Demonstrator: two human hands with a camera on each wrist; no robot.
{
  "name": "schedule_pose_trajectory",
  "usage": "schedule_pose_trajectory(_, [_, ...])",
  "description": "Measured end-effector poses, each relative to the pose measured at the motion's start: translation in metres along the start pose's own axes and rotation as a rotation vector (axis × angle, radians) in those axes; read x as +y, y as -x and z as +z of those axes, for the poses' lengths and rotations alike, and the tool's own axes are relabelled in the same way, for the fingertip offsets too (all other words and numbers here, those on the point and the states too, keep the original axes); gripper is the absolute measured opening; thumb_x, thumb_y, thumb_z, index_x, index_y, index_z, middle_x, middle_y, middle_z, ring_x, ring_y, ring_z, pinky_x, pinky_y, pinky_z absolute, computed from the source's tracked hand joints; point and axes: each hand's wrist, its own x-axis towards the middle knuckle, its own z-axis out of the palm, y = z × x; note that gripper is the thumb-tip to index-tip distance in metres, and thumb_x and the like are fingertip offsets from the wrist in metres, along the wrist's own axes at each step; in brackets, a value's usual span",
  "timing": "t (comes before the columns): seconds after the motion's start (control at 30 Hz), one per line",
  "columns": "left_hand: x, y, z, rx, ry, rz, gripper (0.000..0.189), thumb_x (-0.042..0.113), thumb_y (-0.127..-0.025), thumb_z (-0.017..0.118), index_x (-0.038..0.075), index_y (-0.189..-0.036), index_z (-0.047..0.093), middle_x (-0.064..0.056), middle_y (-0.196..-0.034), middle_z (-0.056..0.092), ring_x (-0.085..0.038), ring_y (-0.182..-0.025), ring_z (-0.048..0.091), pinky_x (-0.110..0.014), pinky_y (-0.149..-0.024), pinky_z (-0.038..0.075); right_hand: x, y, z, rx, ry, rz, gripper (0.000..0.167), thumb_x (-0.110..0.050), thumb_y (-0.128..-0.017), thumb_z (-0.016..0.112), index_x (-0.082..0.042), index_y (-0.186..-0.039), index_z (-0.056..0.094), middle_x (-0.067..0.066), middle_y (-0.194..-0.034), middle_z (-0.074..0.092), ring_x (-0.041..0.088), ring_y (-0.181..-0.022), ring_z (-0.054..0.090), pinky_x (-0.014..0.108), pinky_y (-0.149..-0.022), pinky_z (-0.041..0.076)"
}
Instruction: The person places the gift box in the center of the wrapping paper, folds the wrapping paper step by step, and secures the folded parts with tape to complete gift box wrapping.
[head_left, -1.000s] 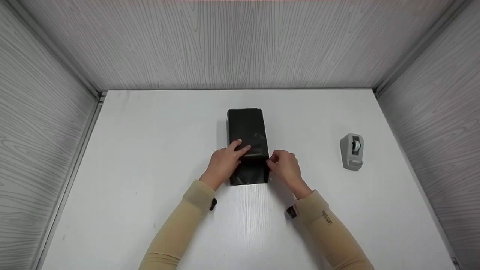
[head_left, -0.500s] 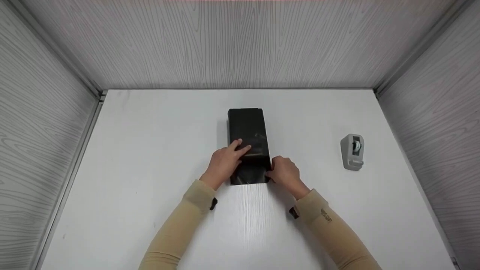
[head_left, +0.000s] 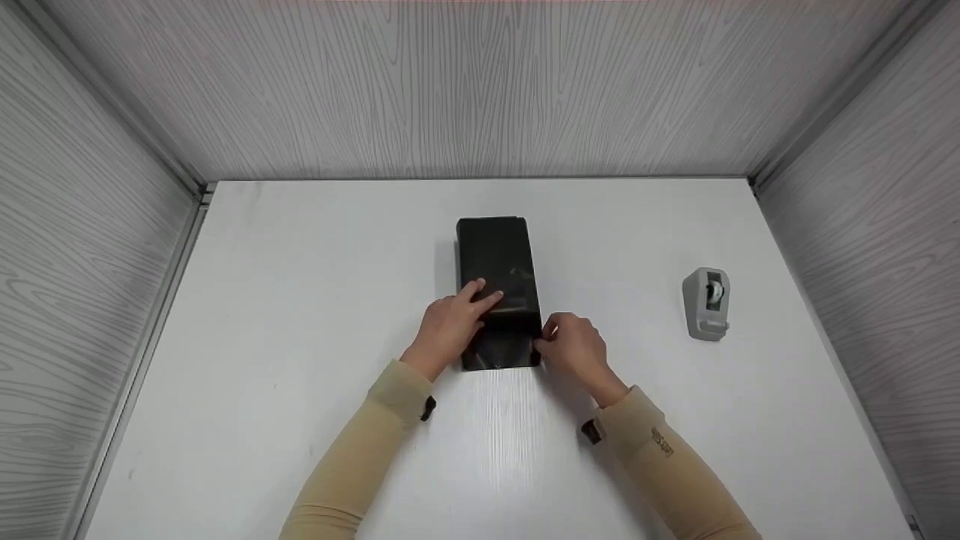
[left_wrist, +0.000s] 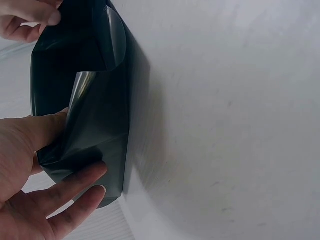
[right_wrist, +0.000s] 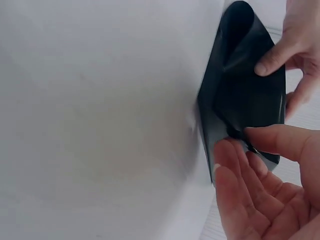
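Observation:
A black-wrapped package [head_left: 495,251] lies lengthwise on the white table, its near end loose and unfolded into black wrapping paper [head_left: 501,352]. My left hand [head_left: 444,328] holds it at the near left corner, two fingers spread over the top. In the left wrist view its thumb [left_wrist: 47,131] presses inside a raised side fold [left_wrist: 97,112], while other fingers lie along the side. On the near right corner, my right hand [head_left: 574,346] pinches the paper's edge. The right wrist view shows that pinch between thumb [right_wrist: 275,137] and fingers, with the paper partly hidden behind them.
A grey tape dispenser [head_left: 703,319] with a roll stands on the table at the right. Grey wood-grained panels [head_left: 480,90] close off the back and both sides of the white tabletop [head_left: 315,255].
My right hand has slid a little nearer along the package's right edge, drawing the side paper at the near end. The left hand and the package have hardly moved.

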Motion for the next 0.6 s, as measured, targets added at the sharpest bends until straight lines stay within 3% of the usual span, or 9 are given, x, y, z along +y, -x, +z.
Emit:
schedule_pose_trajectory(0.33, [0.0, 0.0, -0.001, 0.01, -0.004, 0.005, 0.056, 0.016, -0.091, 0.072, 0.027, -0.143, 0.054, -0.009, -0.145, 0.044, -0.031, -0.085, 0.065, -0.041, -0.079, 0.053, 0.004, 0.0, 0.005, -0.038, -0.001, 0.003, 0.016, -0.01, -0.072, 0.078, -0.012, -0.074, 0.063, -0.002, -0.067, 0.063, 0.018, -0.059, 0.058, 0.035, -0.052, 0.044])
schedule_pose_trajectory(0.47, [0.0, 0.0, 0.001, 0.011, -0.01, 0.012, 0.056, 0.016, -0.091, 0.072, 0.027, -0.143, 0.054, -0.009, -0.145, 0.044, -0.03, -0.084, 0.065, -0.041, -0.078, 0.053, 0.007, -0.003, 0.005, -0.056, -0.104, -0.011, 0.016, -0.01, -0.076, 0.078, -0.009, -0.076, 0.062, 0.001, -0.068, 0.062, 0.017, -0.059, 0.057, 0.032, -0.052, 0.044])
schedule_pose_trajectory(0.6, [0.0, 0.0, 0.001, -0.005, -0.002, -0.003, 0.056, 0.017, -0.092, 0.071, 0.028, -0.144, 0.052, -0.009, -0.146, 0.043, -0.03, -0.087, 0.065, -0.04, -0.082, 0.053, 0.008, -0.008, 0.004, -0.003, -0.257, -0.037, 0.013, -0.013, -0.083, 0.075, -0.006, -0.082, 0.064, 0.003, -0.076, 0.064, 0.016, -0.064, 0.06, 0.03, -0.055, 0.048])
